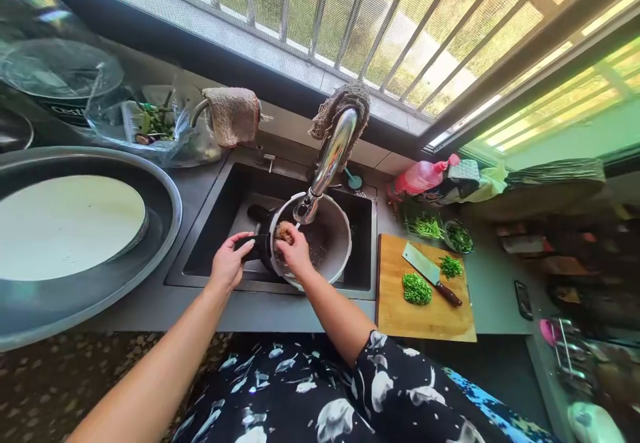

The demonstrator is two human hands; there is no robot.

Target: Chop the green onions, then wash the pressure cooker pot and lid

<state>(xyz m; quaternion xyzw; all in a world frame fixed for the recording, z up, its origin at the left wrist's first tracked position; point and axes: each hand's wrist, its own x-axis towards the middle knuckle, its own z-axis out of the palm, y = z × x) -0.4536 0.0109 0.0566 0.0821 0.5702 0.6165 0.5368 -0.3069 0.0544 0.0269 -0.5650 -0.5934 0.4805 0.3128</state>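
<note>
A metal pot (338,246) with dark side handles sits tilted in the dark sink (235,193), its mouth facing me. My left hand (227,266) is closed around the black handle (259,248) on the pot's left side. Inside the rim, my right hand (296,254) presses a brown scrubber (284,232) against the left inner wall; fingers cover part of it. Small specks dot the pot's inside. The chrome faucet (330,156) arches over the pot, its spout close above the rim.
Right of the sink, a cutting board (395,320) bears a cleaver (423,263) and chopped greens (417,288). A wide metal basin (167,213) stands left. Behind are a hanging cloth (233,115), a plastic bag (175,140) and a pink bottle (417,178).
</note>
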